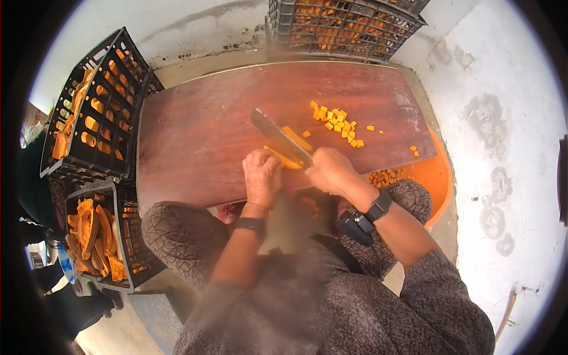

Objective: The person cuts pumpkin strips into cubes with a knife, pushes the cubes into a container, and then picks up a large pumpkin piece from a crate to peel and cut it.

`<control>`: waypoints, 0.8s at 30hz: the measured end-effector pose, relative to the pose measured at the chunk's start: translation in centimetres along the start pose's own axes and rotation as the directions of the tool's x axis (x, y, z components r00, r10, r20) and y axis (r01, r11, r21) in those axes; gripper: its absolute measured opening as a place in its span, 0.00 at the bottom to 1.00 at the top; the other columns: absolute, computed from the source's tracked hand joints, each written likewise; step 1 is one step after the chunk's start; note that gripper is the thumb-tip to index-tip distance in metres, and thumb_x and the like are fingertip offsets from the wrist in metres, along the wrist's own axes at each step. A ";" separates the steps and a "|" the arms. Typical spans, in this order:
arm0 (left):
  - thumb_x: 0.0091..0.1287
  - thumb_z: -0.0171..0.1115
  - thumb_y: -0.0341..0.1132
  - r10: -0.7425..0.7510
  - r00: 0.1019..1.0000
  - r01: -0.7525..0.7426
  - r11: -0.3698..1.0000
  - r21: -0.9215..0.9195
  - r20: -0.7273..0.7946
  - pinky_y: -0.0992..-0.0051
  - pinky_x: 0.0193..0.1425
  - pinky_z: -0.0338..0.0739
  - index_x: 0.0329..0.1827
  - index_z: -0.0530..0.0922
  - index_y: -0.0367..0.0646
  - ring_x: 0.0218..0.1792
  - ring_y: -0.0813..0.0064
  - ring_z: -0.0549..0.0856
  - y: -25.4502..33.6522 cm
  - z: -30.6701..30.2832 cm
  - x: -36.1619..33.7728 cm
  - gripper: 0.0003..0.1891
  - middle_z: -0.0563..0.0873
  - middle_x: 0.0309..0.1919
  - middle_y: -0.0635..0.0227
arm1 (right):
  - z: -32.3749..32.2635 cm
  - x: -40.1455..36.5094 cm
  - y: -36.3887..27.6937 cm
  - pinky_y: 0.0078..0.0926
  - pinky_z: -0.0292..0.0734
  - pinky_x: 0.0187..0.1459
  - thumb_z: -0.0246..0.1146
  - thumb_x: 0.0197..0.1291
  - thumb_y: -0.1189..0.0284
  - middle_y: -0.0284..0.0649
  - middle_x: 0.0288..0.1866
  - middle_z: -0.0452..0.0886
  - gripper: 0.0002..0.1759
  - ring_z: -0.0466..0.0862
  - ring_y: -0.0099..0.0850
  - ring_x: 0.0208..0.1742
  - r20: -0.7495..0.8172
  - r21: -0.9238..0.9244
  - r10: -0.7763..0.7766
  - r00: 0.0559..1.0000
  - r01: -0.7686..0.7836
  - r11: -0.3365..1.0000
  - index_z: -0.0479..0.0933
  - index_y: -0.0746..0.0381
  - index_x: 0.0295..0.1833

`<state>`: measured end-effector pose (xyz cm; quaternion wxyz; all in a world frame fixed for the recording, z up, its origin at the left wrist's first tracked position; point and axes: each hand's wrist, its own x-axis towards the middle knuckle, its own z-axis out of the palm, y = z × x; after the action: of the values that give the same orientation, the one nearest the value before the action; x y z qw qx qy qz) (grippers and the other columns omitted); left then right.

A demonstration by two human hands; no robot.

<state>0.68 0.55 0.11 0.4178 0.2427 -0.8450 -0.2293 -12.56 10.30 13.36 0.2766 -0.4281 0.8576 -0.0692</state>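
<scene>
My right hand (335,170) is wrapped round the handle of a broad-bladed knife (273,131). The blade slants up and to the left over the reddish-brown board (195,127). With bent fingers my left hand (261,173) presses on a strip of orange pumpkin (281,157) at the board's near edge. A second pumpkin strip (297,139) lies just beyond the blade, apart from my fingers. Cut pumpkin cubes (337,123) are heaped on the right half of the board, with a few loose ones nearer its right edge. The knife's handle is mostly hidden in my grip.
An orange tub (439,189) with diced pumpkin stands under the board's right corner. On the left, a black crate (109,112) of pumpkin pieces rises above another crate (133,236) of large slices. More stacked crates (343,29) stand behind the board. A person's dark-clothed legs (77,307) show lower left.
</scene>
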 end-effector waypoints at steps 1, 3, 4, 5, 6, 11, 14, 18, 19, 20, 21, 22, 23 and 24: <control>0.52 0.69 0.23 -0.008 1.000 0.008 1.000 0.018 -0.004 0.59 0.57 0.73 0.34 0.81 0.42 0.49 0.56 0.79 0.1 -0.1 0.0 0.08 0.82 0.41 0.62 | 0.1 -0.3 0.0 0.45 0.79 0.46 0.60 0.53 0.74 0.57 0.38 0.84 0.10 0.85 0.55 0.43 0.003 -0.007 -0.008 1.000 0.008 1.000 0.83 0.68 0.35; 0.52 0.69 0.23 -0.009 1.000 0.009 1.000 0.012 -0.001 0.59 0.56 0.73 0.34 0.81 0.42 0.48 0.56 0.79 0.1 0.0 0.1 0.08 0.82 0.41 0.62 | 0.4 -0.6 0.3 0.45 0.80 0.45 0.60 0.53 0.73 0.58 0.37 0.84 0.10 0.85 0.55 0.42 0.007 -0.013 -0.017 1.000 0.017 1.000 0.83 0.68 0.34; 0.52 0.69 0.23 -0.010 1.000 0.010 1.000 0.005 0.000 0.59 0.56 0.74 0.34 0.81 0.42 0.48 0.55 0.79 0.1 0.1 0.1 0.08 0.82 0.41 0.62 | 0.5 -0.7 0.4 0.46 0.79 0.46 0.63 0.55 0.71 0.60 0.36 0.83 0.12 0.85 0.56 0.42 0.001 -0.026 -0.043 0.999 0.043 0.999 0.83 0.71 0.34; 0.52 0.69 0.23 -0.010 1.000 0.010 1.000 0.005 0.000 0.59 0.56 0.74 0.34 0.81 0.42 0.48 0.55 0.79 0.0 0.1 0.1 0.08 0.82 0.41 0.62 | 0.6 -0.8 0.6 0.47 0.79 0.46 0.66 0.56 0.69 0.62 0.35 0.83 0.15 0.85 0.57 0.42 -0.004 -0.039 -0.069 0.998 0.069 0.997 0.82 0.74 0.34; 0.52 0.69 0.24 -0.034 0.999 0.034 0.999 -0.012 -0.001 0.60 0.55 0.74 0.34 0.81 0.42 0.47 0.55 0.79 0.0 0.0 0.2 0.08 0.82 0.41 0.62 | 0.5 -1.0 0.6 0.47 0.79 0.46 0.66 0.56 0.69 0.62 0.35 0.83 0.15 0.85 0.57 0.42 -0.003 -0.039 -0.069 0.998 0.069 0.997 0.82 0.74 0.34; 0.54 0.68 0.24 -0.047 0.999 0.047 0.999 -0.012 0.017 0.61 0.52 0.76 0.35 0.82 0.41 0.46 0.55 0.79 -0.2 -0.4 0.0 0.07 0.82 0.40 0.61 | 0.9 -1.5 1.0 0.48 0.79 0.46 0.66 0.56 0.70 0.62 0.36 0.83 0.14 0.84 0.58 0.43 -0.022 -0.046 -0.099 0.995 0.098 0.994 0.83 0.73 0.36; 0.55 0.67 0.23 -0.041 0.999 0.041 0.999 0.001 0.017 0.62 0.50 0.77 0.36 0.82 0.41 0.45 0.55 0.79 -0.1 -0.5 0.0 0.07 0.82 0.39 0.61 | 0.6 -2.1 0.6 0.47 0.79 0.47 0.66 0.57 0.69 0.62 0.36 0.83 0.14 0.84 0.58 0.43 0.018 -0.047 -0.073 0.997 0.074 0.996 0.83 0.73 0.37; 0.56 0.67 0.24 -0.033 0.999 0.033 0.999 -0.014 0.010 0.62 0.51 0.77 0.36 0.82 0.42 0.45 0.55 0.79 -0.1 -0.5 0.0 0.06 0.82 0.38 0.61 | 0.4 -2.2 0.3 0.46 0.79 0.48 0.67 0.58 0.68 0.62 0.37 0.83 0.15 0.84 0.58 0.44 0.032 -0.061 -0.028 0.999 0.030 0.998 0.83 0.73 0.38; 0.56 0.67 0.24 -0.040 0.999 0.040 0.999 -0.013 0.017 0.62 0.51 0.77 0.36 0.82 0.42 0.45 0.55 0.79 -0.1 -0.5 0.0 0.06 0.82 0.38 0.61 | 0.3 -2.3 0.1 0.46 0.79 0.48 0.67 0.58 0.68 0.62 0.38 0.83 0.15 0.84 0.57 0.44 0.042 -0.056 -0.021 0.999 0.023 0.998 0.83 0.73 0.38; 0.56 0.67 0.24 -0.040 0.999 0.040 0.999 -0.014 0.016 0.62 0.51 0.77 0.36 0.82 0.42 0.45 0.55 0.79 -0.2 -0.5 0.0 0.06 0.82 0.38 0.61 | 0.1 -2.4 0.0 0.46 0.79 0.49 0.67 0.58 0.68 0.62 0.38 0.83 0.16 0.84 0.57 0.45 0.052 -0.052 -0.015 0.999 0.018 0.998 0.83 0.73 0.39; 0.56 0.67 0.24 -0.047 0.998 0.047 0.999 -0.002 0.030 0.62 0.51 0.77 0.36 0.82 0.42 0.46 0.55 0.79 -0.2 -0.6 0.1 0.06 0.82 0.38 0.61 | 0.1 -2.4 0.0 0.46 0.79 0.49 0.67 0.58 0.68 0.62 0.38 0.83 0.16 0.84 0.57 0.45 0.051 -0.053 -0.015 0.999 0.018 0.998 0.83 0.73 0.39; 0.56 0.67 0.23 -0.054 0.998 0.054 0.999 0.010 0.045 0.62 0.51 0.77 0.36 0.81 0.42 0.46 0.55 0.79 -0.2 -0.6 0.0 0.06 0.82 0.38 0.61 | 0.0 -2.5 -0.1 0.46 0.79 0.49 0.67 0.58 0.68 0.62 0.39 0.83 0.15 0.84 0.57 0.45 0.059 -0.054 -0.015 0.998 0.018 0.998 0.83 0.73 0.39; 0.56 0.67 0.23 -0.055 0.998 0.055 0.998 0.010 0.044 0.62 0.51 0.77 0.36 0.81 0.42 0.46 0.55 0.79 -0.2 -0.6 0.0 0.06 0.82 0.38 0.61 | 0.0 -2.4 -0.1 0.46 0.79 0.49 0.67 0.58 0.68 0.62 0.40 0.83 0.15 0.84 0.57 0.46 0.068 -0.057 -0.014 0.998 0.018 0.998 0.83 0.73 0.39; 0.56 0.66 0.23 -0.049 0.998 0.048 0.999 0.004 0.045 0.61 0.51 0.76 0.37 0.81 0.42 0.46 0.55 0.79 -0.2 -0.7 0.0 0.07 0.82 0.39 0.61 | 0.0 -2.4 -0.1 0.46 0.79 0.49 0.67 0.58 0.68 0.62 0.40 0.83 0.15 0.84 0.57 0.46 0.069 -0.058 -0.014 0.998 0.018 0.998 0.83 0.73 0.39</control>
<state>1.26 0.27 0.41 0.3928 0.2584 -0.8483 -0.2437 -11.31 12.13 14.38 0.2924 -0.4451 0.8458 -0.0315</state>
